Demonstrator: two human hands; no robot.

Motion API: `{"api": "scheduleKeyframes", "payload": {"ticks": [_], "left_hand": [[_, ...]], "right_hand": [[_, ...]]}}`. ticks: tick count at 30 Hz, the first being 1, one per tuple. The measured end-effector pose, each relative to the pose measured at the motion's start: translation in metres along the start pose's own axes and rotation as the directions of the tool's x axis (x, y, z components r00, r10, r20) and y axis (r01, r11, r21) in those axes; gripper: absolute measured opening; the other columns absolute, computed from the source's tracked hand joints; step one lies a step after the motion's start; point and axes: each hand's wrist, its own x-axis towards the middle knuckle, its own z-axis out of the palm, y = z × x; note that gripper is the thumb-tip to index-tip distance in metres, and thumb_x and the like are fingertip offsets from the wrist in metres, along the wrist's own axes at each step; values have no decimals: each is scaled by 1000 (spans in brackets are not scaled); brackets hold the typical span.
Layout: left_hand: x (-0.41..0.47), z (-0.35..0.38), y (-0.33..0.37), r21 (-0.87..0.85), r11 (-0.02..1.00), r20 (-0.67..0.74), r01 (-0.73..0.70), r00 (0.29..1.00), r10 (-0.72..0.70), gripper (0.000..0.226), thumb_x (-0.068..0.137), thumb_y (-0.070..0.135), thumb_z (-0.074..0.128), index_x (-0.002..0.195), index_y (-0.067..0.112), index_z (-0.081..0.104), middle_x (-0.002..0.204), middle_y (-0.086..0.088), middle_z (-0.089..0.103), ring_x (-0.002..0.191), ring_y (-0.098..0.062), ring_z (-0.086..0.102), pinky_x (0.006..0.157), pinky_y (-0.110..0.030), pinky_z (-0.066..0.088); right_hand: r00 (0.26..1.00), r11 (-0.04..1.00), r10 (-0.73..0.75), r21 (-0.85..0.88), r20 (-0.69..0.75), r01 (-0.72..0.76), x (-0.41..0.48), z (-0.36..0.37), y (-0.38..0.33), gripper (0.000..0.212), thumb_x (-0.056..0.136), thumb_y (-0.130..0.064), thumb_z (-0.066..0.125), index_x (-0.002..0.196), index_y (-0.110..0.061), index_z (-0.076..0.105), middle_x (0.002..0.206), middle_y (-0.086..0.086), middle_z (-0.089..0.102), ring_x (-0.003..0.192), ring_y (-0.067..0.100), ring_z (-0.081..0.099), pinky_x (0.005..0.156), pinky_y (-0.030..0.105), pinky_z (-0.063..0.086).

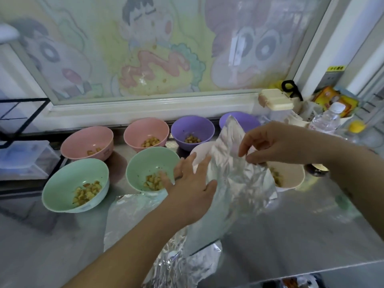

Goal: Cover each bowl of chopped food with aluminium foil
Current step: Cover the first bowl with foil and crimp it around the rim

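A cartoon-painted pane [155, 48] backs the counter [291, 235]; 1 water bottle [326, 119], black scissors [291, 89] and orange packets [332, 99] crowd its right corner.

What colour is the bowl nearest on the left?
The bowl is pale green; head view shows it best.

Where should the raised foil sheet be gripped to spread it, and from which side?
Probably by its side edges, not the crumpled middle. The right hand pinches the right edge of the foil sheet; the left hand lies flat against the left edge and could pinch there, coming from the left, to pull it taut over the white bowl.
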Motion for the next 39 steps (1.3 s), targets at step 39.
{"api": "scheduleKeyframes", "payload": {"ticks": [39], "left_hand": [[157,106,67,377,849,105,-370,928,358,41,100,40,38,141,33,42,142,4,43,127,-25,39,103,-41,34]], "right_hand": [[345,440,870,871,-353,-217,-20,90,273,63,84,-13,78,138,-16,46,96,8,69,82,25,69,71,36,54]]}}
